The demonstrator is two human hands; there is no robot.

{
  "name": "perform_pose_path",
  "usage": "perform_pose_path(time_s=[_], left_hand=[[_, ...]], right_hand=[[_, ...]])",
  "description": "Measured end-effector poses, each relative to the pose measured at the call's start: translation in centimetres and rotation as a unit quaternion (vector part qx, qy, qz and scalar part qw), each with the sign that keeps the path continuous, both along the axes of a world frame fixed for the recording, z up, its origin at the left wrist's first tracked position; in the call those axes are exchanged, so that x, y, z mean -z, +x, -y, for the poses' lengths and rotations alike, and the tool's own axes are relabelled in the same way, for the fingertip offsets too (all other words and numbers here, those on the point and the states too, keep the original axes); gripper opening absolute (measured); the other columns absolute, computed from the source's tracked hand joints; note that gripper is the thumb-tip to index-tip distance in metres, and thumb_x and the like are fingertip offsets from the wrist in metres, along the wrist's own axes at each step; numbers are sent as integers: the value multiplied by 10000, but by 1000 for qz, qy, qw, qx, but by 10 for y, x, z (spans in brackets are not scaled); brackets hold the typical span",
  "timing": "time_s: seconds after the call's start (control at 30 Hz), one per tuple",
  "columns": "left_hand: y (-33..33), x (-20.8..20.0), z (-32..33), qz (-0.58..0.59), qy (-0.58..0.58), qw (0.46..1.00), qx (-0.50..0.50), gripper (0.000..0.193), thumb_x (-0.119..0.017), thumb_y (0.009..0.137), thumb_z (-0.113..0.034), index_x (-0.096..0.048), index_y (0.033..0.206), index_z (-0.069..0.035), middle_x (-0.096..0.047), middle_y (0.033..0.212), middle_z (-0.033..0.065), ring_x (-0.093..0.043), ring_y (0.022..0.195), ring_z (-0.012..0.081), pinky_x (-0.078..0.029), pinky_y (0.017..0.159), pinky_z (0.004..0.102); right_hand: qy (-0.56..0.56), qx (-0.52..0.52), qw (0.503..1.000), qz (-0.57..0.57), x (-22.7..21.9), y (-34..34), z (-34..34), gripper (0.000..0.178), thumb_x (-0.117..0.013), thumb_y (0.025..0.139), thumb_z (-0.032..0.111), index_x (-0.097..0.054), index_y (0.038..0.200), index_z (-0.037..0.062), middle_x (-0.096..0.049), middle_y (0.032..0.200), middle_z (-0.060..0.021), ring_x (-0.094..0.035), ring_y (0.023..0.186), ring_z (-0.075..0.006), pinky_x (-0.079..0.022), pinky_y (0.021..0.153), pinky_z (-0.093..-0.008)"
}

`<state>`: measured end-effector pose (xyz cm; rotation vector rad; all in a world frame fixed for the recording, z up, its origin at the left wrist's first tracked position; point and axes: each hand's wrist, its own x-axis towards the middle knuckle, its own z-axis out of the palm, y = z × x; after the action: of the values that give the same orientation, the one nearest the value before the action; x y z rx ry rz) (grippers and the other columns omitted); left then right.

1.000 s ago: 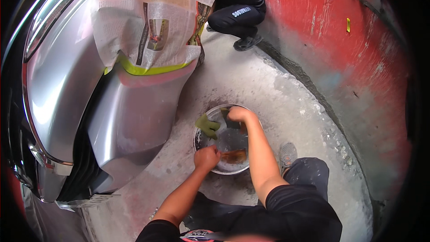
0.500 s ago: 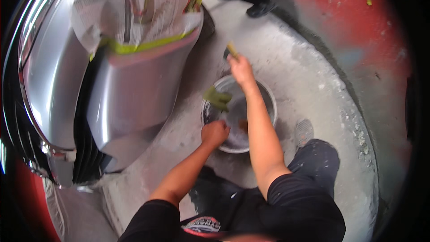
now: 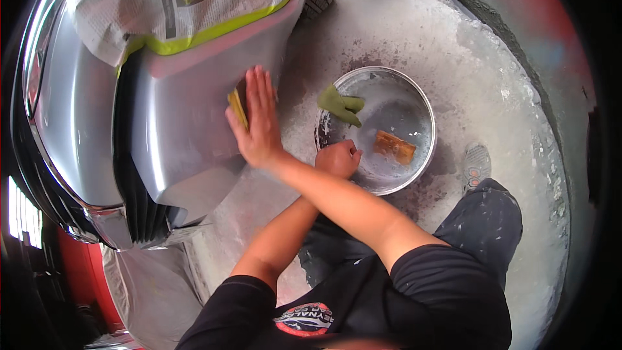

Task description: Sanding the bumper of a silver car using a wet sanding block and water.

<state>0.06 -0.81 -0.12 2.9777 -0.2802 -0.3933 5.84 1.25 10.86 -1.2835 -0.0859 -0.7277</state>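
Yellow-and-dark pad (image 3: 238,109) is lying against the silver car bumper (image 3: 188,110).
Through the head view I'm seeing the right hand (image 3: 260,123) pinching it between thumb and straight, close-set fingers; the left hand (image 3: 338,159) is balling up at the round basin (image 3: 435,133)'s rim, contents hidden.

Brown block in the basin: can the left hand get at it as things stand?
Probably yes: the left hand is at the basin's rim, and nothing shows between it and the brown block. The right forearm crosses over the left forearm, behind the hand, seemingly leaving the way free.
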Motion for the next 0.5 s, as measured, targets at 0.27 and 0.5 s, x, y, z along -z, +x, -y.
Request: perform_pose_path(time_s=[0.27, 0.5], left_hand=[[8, 25, -18, -79, -109, 991, -21, 264, -664, 833, -377, -667, 817, -113, -680, 769, 133, -661, 757, 335, -510, 682, 436], [5, 23, -24, -2, -60, 998, 24, 270, -676, 852, -275, -625, 788, -17, -636, 657, 155, -598, 582, 278, -465, 598, 398]], right_hand=[[89, -33, 991, -100, -3, 68, 20, 806, -454, 955, 459, -124, 1490, -45, -118, 1548, -271, -92, 1439, -441, -148, 1129, -573], [15, -24, 998, -63, 7, 63, 7, 798, -420, 969, 452, -73, 1498, -33, -69, 1558, -263, -68, 1448, -421, -164, 1126, -578]])
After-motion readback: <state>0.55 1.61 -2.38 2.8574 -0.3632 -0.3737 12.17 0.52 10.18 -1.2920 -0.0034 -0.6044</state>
